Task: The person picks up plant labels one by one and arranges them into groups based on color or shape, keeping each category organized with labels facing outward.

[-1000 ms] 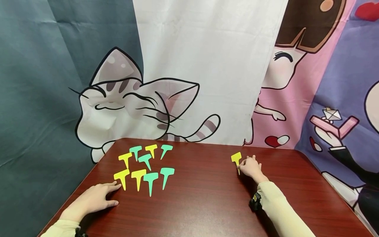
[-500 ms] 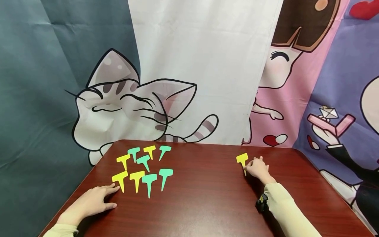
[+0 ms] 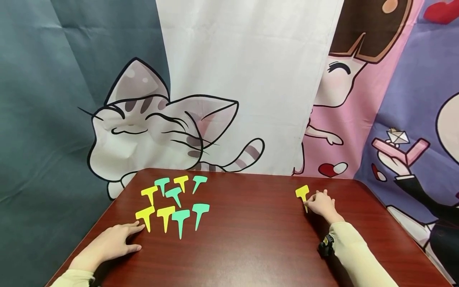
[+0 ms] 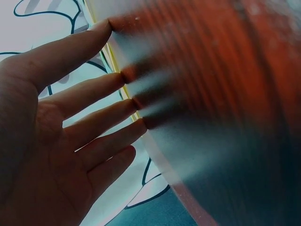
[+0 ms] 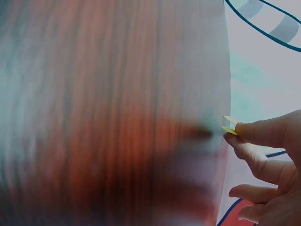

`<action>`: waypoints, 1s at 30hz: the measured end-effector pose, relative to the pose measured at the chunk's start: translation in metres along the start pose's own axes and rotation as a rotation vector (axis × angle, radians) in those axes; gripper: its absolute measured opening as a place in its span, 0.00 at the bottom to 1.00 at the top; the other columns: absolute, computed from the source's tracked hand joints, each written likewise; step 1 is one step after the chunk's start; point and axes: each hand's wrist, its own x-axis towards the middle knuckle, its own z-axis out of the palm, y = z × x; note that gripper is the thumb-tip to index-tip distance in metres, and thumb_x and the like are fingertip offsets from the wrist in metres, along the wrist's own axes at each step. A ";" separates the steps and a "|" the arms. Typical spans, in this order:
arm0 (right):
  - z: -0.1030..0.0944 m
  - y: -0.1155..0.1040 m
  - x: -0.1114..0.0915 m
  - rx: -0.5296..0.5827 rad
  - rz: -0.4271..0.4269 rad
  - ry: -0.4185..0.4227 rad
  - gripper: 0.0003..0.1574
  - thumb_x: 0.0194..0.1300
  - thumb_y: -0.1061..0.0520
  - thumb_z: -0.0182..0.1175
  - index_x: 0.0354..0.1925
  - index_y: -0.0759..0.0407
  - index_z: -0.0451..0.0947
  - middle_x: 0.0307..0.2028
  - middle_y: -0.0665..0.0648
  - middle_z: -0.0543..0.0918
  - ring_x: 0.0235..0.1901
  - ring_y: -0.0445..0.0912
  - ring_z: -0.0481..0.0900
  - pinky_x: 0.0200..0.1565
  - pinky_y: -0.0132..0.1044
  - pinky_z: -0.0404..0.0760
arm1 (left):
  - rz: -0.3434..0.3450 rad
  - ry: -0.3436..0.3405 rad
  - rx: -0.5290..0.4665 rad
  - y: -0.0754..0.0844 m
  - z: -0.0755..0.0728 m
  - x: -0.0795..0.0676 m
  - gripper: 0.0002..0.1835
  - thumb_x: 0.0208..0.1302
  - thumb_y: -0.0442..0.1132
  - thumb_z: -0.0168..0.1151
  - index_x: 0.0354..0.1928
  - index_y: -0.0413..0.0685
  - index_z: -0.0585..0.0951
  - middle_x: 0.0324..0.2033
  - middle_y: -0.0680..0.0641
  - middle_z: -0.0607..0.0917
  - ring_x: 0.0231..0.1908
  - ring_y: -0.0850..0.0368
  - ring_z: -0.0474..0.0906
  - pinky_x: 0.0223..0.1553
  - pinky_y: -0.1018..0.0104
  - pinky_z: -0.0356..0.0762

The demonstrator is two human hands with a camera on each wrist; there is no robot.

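On the right side of the table, my right hand (image 3: 322,205) pinches a yellow T-shaped plant label (image 3: 302,191) by its pointed stem. In the right wrist view the label (image 5: 229,129) shows as a thin yellow piece between thumb and index finger. My left hand (image 3: 112,244) rests at the table's left, fingers straight and spread, fingertips on the surface in the left wrist view. Its fingertips lie right beside a yellow label (image 3: 146,215); whether they touch it I cannot tell. More labels lie near: yellow (image 3: 165,215), green (image 3: 181,217) and another green (image 3: 200,213).
Farther back on the left lie several more labels, among them a yellow one (image 3: 149,193) and a green one (image 3: 174,194). The dark red wooden table (image 3: 247,231) runs back to a printed cloth (image 3: 251,87) with cartoon figures.
My right hand has slid to the right along the table with the yellow label in its pinch. The left hand and the other labels stay in place; the view shifted slightly.
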 end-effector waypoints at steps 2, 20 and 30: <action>-0.002 0.004 -0.001 -0.010 -0.007 0.005 0.14 0.58 0.53 0.61 0.20 0.59 0.80 0.62 0.82 0.60 0.65 0.79 0.43 0.58 0.78 0.46 | 0.000 -0.006 -0.005 0.000 0.000 0.000 0.36 0.47 0.57 0.70 0.57 0.43 0.78 0.56 0.35 0.78 0.55 0.36 0.75 0.49 0.43 0.75; -0.011 0.022 -0.011 -0.079 -0.084 0.052 0.12 0.55 0.55 0.62 0.19 0.59 0.79 0.56 0.86 0.64 0.61 0.83 0.50 0.53 0.78 0.56 | -0.007 -0.006 -0.005 0.002 -0.002 0.000 0.36 0.47 0.55 0.71 0.57 0.43 0.79 0.57 0.35 0.78 0.55 0.36 0.75 0.50 0.42 0.74; -0.011 0.027 -0.009 -0.064 -0.043 0.054 0.14 0.56 0.53 0.63 0.19 0.58 0.80 0.47 0.77 0.77 0.61 0.81 0.53 0.54 0.76 0.58 | 0.001 0.002 -0.003 0.001 0.000 -0.001 0.36 0.47 0.56 0.71 0.57 0.43 0.79 0.56 0.35 0.78 0.55 0.37 0.75 0.50 0.42 0.74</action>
